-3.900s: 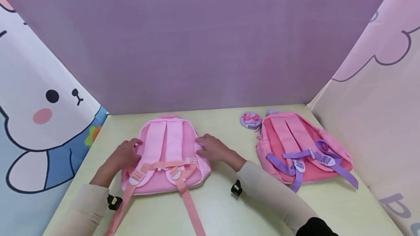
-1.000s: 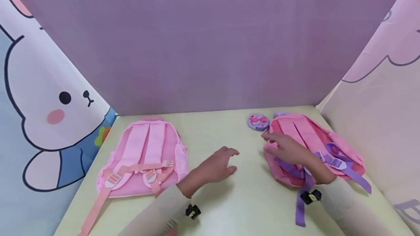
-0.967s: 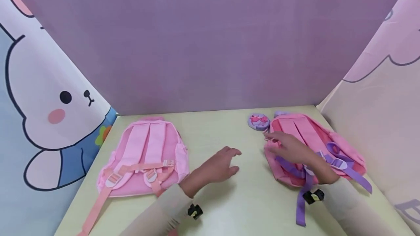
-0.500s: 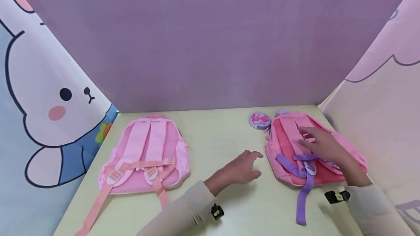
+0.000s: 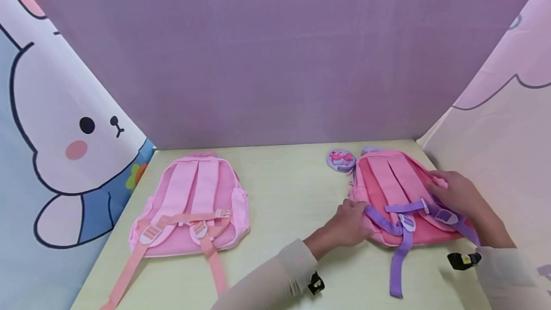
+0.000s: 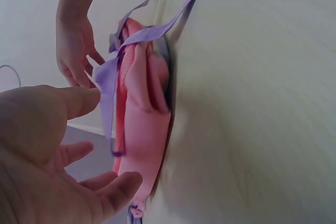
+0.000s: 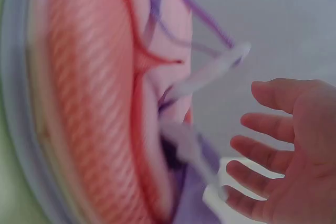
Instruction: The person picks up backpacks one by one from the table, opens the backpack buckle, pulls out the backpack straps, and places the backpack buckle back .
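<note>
On the pale desk (image 5: 292,195) lie a light pink backpack (image 5: 190,204) at left, a deeper pink backpack (image 5: 400,188) at right and, just beside it, a round purple pouch (image 5: 341,160).

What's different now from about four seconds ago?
The left hand and right hand came off the light pink backpack, which now lies further left, and moved right to either side of the other backpack. One purple strap stretches nearer the person. The round purse stayed put.

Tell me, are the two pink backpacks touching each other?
Apart. The head view shows a wide strip of tabletop between the backpack with peach straps and the backpack with purple straps.
</note>
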{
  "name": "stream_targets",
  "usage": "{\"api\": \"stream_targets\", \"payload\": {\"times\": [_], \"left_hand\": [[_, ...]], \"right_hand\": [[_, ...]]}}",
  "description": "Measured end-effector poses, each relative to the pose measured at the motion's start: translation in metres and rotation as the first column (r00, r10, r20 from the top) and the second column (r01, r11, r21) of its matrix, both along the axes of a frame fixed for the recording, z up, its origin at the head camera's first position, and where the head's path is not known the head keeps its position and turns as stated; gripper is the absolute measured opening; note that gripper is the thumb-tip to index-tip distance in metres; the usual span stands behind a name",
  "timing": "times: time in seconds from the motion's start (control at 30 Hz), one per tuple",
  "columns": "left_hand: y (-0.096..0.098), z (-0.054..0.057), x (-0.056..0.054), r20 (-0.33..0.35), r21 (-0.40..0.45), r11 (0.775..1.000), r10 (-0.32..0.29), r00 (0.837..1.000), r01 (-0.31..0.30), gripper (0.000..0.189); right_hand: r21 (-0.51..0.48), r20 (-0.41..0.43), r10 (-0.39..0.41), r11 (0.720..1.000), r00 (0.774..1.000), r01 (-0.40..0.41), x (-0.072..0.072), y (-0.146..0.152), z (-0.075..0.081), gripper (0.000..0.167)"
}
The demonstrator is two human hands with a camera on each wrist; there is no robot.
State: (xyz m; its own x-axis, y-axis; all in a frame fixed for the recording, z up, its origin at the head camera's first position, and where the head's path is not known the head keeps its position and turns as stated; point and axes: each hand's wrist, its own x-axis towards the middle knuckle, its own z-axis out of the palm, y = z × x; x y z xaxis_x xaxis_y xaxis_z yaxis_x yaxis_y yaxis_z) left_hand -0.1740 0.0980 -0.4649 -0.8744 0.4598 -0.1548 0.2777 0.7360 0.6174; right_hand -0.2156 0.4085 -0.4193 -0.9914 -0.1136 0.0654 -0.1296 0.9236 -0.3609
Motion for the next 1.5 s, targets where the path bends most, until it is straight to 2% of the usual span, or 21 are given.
{"api": "stream_targets", "payload": {"times": [0.17, 0.27, 0.4, 0.5, 0.73, 1.13, 1.5], "left_hand": [[0.015, -0.006, 0.003, 0.005, 0.004, 1.0, 0.018, 1.0, -0.018, 0.081], [0.02, -0.007, 0.004, 0.004, -0.013, 1.0, 0.023, 1.0, -0.023, 0.078], [0.026, -0.008, 0.004, -0.008, -0.024, 0.999, 0.048, 0.999, -0.048, 0.072], [0.031, -0.009, 0.004, -0.013, -0.034, 0.997, 0.073, 0.997, -0.073, 0.07], [0.037, -0.009, 0.004, -0.005, -0.074, 0.99, 0.117, 0.993, -0.117, 0.065], [0.039, -0.01, 0.003, -0.008, -0.083, 0.989, 0.123, 0.992, -0.124, 0.065], [0.029, -0.006, 0.004, 0.006, -0.088, 0.989, 0.12, 0.993, -0.119, 0.064]], "right_hand": [[0.001, 0.05, -0.004, 1.0, 0.999, 0.003, 0.0, 0.017, -0.011, 0.061], [0.02, 0.117, -0.038, 0.999, 0.992, 0.036, 0.002, 0.025, -0.014, 0.068], [0.063, 0.21, -0.133, 0.99, 0.969, 0.123, 0.007, 0.035, -0.017, 0.077], [0.09, 0.248, -0.178, 0.983, 0.952, 0.16, 0.01, 0.04, -0.019, 0.081], [0.102, 0.182, -0.1, 0.991, 0.978, 0.082, 0.01, 0.044, -0.024, 0.073], [0.065, 0.196, -0.079, 0.996, 0.978, 0.067, 0.008, 0.047, -0.023, 0.071], [0.026, 0.219, -0.076, 0.997, 0.973, 0.071, 0.008, 0.044, -0.028, 0.074]]}}
